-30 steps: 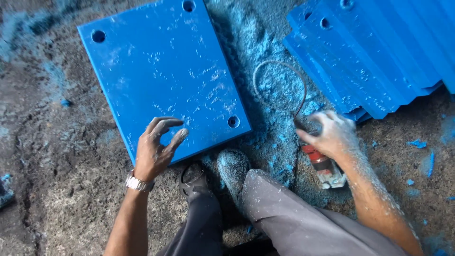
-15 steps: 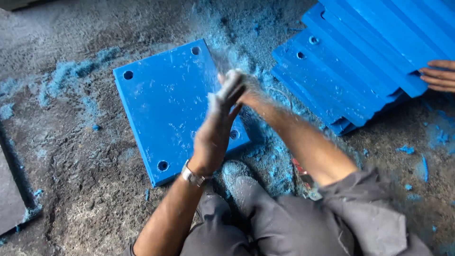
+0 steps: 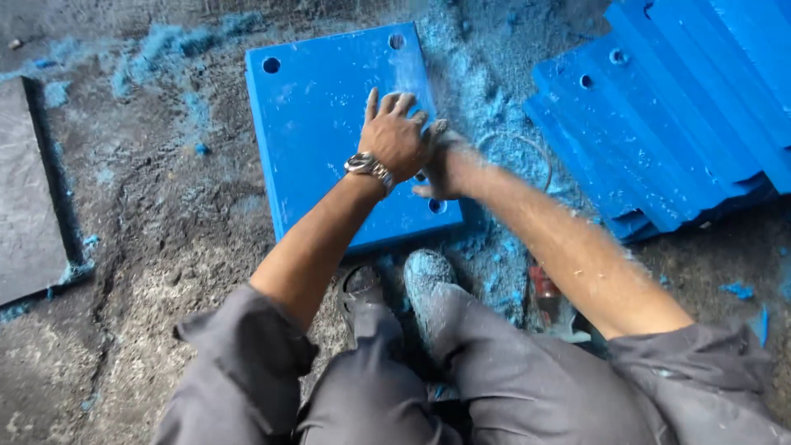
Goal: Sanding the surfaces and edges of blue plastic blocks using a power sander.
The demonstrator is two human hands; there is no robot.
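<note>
Head view, looking down past my knees at a dusty grey floor (image 3: 148,247). My left hand (image 3: 395,136) lies flat, palm down, on a square blue plate (image 3: 321,132). Its grip is spread, fingers apart and pointing away from me, holding nothing. A metal wristwatch (image 3: 368,166) sits on that wrist.

My right hand (image 3: 441,165) is just to the right of my left, touching it or nearly so, over the plate's near right part. It is blurred, so I cannot tell whether its grip is spread or closed.

The blue plate lies flat on the floor under both hands. It reaches out ahead of my left fingers and off to their left. It has a round hole near each corner; the near right hole (image 3: 437,205) shows just below my right hand.

To the right of my right hand, well apart, a stack of blue plates (image 3: 659,132) of the same kind lies fanned out on the floor. Between that stack and my hands, the floor is thick with blue shavings (image 3: 486,91), with a thin loop of wire (image 3: 540,156) lying on them. More shavings are scattered far left of my left hand.

Nearer to me than my hands, my dusty shoes (image 3: 424,276) sit close to the plate's near edge. Beside my right forearm, a red tool (image 3: 545,290) lies partly hidden. Far to the left, a dark grey slab (image 3: 29,189) rests on the floor.
</note>
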